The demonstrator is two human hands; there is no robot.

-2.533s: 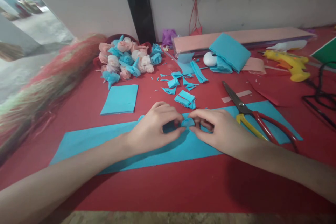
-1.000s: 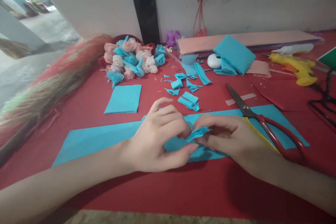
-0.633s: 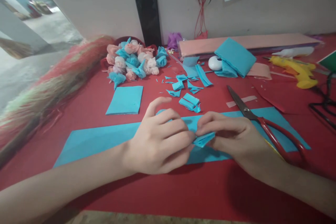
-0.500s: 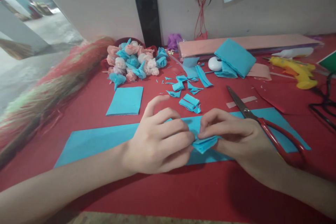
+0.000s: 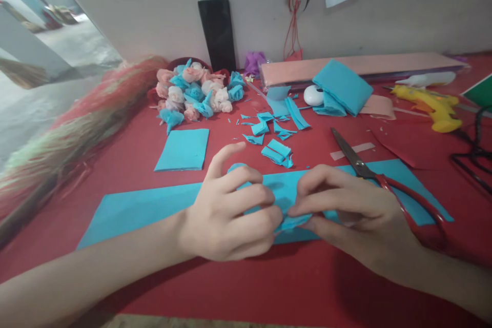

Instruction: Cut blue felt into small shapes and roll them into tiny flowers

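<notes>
Between my two hands is a small folded piece of blue crepe paper (image 5: 294, 222). My left hand (image 5: 232, 210) is curled around its left end, index finger raised and bent; a rounded blue edge shows behind those fingers. The thumb and fingers of my right hand (image 5: 353, 215) pinch its right end. A long blue paper strip (image 5: 142, 205) lies flat beneath both hands. Scissors with red handles (image 5: 361, 166) rest partly on that strip, their handles beside and partly behind my right hand. Blue paper scraps (image 5: 277, 151) lie just beyond my fingers.
A blue paper square (image 5: 182, 149) lies on the red table (image 5: 230, 287). Pink, white and blue paper roses (image 5: 196, 89) are heaped at the back left, near a fringed bundle (image 5: 84, 123). A yellow glue gun (image 5: 426, 102) and folded blue paper (image 5: 342, 87) sit at the back right.
My right hand has shifted slightly lower and its grip has turned. The small blue piece now looks flatter and narrower between my fingers. My left hand keeps its hold.
</notes>
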